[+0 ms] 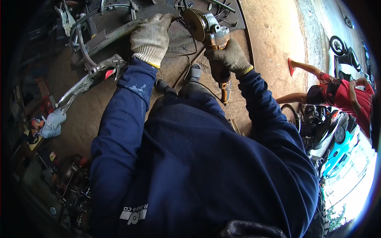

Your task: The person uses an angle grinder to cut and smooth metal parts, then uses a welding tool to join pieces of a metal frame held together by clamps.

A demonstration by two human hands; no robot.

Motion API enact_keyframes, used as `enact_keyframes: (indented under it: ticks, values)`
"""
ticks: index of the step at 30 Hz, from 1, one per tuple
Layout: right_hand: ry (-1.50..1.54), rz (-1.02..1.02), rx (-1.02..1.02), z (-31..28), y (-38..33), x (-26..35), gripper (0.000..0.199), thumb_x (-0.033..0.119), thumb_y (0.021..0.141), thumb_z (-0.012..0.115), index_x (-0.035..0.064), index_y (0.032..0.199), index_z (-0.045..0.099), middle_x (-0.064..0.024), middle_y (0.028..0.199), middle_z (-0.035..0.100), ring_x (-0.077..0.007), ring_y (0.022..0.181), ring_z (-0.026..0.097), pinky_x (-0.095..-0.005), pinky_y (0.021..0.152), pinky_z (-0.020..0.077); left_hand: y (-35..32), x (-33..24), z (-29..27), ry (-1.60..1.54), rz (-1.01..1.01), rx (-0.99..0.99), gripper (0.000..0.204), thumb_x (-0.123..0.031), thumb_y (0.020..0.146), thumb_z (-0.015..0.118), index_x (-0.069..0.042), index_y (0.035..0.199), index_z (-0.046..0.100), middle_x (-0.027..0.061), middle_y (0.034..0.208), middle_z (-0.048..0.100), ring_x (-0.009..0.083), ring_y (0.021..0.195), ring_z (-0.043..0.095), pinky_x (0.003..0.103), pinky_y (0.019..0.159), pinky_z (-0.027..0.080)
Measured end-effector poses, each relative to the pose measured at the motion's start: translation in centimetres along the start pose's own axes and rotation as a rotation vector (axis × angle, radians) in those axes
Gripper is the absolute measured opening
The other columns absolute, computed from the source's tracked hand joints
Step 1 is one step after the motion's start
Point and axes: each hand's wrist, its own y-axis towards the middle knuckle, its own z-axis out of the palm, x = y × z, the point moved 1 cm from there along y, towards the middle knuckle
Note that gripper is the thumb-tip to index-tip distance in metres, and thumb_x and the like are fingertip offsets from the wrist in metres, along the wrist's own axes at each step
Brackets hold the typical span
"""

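Observation:
My right hand [231, 57], in a grey knit work glove, is wrapped round the body of an angle grinder [217, 35]. The grinder's round disc [194, 24] faces left, toward my other hand, and its orange-and-black rear end [225, 90] hangs below my grip. My left hand [151, 37], in a pale glove with a yellow-edged cuff, is closed over the end of a flat metal bar [115, 37]; its fingertips are hidden. Beside the bar, a curved metal frame [84, 49] joins a silver forked part [105, 65]. Whether the disc is spinning cannot be made out.
A dark metal work surface [234, 16] holds rods and scraps. Cables [184, 75] cross the floor by my feet. Tools and parts [75, 186] crowd the lower left. On the right are a person in red [337, 93], motorbikes [317, 123] and a teal vehicle [341, 152].

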Motion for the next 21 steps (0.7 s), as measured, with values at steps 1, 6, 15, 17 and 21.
enact_keyframes:
  ticks: [1, 6, 15, 17, 21]
  values:
    - [-0.011, -0.008, -0.006, 0.0, -0.1, 0.1, 0.065, 0.034, 0.069, 0.091, 0.0043, 0.12, 0.064, -0.0089, 0.108, 0.073, -0.0221, 0.099, 0.07, -0.0361, 0.09, 0.0557, 0.0, 0.0, 0.0, -0.01, 0.001, -0.018, 0.033, -0.016, 0.097, 0.057, -0.028, 0.126, 0.065, 0.0014, 0.117, 0.07, 0.0317, 0.106, 0.071, 0.049, 0.081, 0.061]
    - [-0.018, -0.009, -0.032, 0.1, -0.1, -0.5, 0.065, 0.033, 0.068, 0.091, 0.0038, 0.119, 0.065, -0.0092, 0.107, 0.072, -0.0211, 0.098, 0.07, -0.0358, 0.09, 0.0557, 0.1, -0.3, 0.0, -0.005, -0.012, -0.017, 0.032, -0.018, 0.095, 0.059, -0.028, 0.125, 0.066, 0.0016, 0.117, 0.07, 0.0319, 0.105, 0.071, 0.048, 0.081, 0.061]
    - [0.028, 0.001, -0.024, 0.7, -0.4, 0.0, 0.064, 0.032, 0.068, 0.091, 0.0035, 0.119, 0.065, -0.0086, 0.107, 0.072, -0.0201, 0.097, 0.069, -0.0353, 0.089, 0.0555, -0.1, 0.0, -0.2, -0.035, -0.001, -0.021, 0.033, -0.018, 0.092, 0.064, -0.027, 0.124, 0.067, 0.0024, 0.116, 0.07, 0.0328, 0.104, 0.071, 0.048, 0.082, 0.061]
    - [0.026, -0.001, -0.023, 0.8, -0.3, -0.2, 0.064, 0.031, 0.068, 0.09, 0.0034, 0.119, 0.065, -0.0085, 0.107, 0.072, -0.0201, 0.097, 0.069, -0.0352, 0.089, 0.0555, 0.0, 0.1, 0.0, -0.037, 0.006, -0.022, 0.034, -0.018, 0.092, 0.065, -0.027, 0.125, 0.067, 0.0024, 0.116, 0.07, 0.0327, 0.105, 0.071, 0.048, 0.082, 0.061]
    - [-0.028, 0.011, -0.037, 0.7, -0.6, 0.6, 0.063, 0.031, 0.068, 0.09, 0.0033, 0.119, 0.065, -0.0084, 0.106, 0.072, -0.0202, 0.096, 0.069, -0.0352, 0.089, 0.0555, 0.1, 0.0, 0.1, -0.036, -0.003, -0.005, 0.034, -0.019, 0.092, 0.065, -0.027, 0.125, 0.066, 0.0023, 0.119, 0.069, 0.0323, 0.106, 0.071, 0.048, 0.082, 0.061]
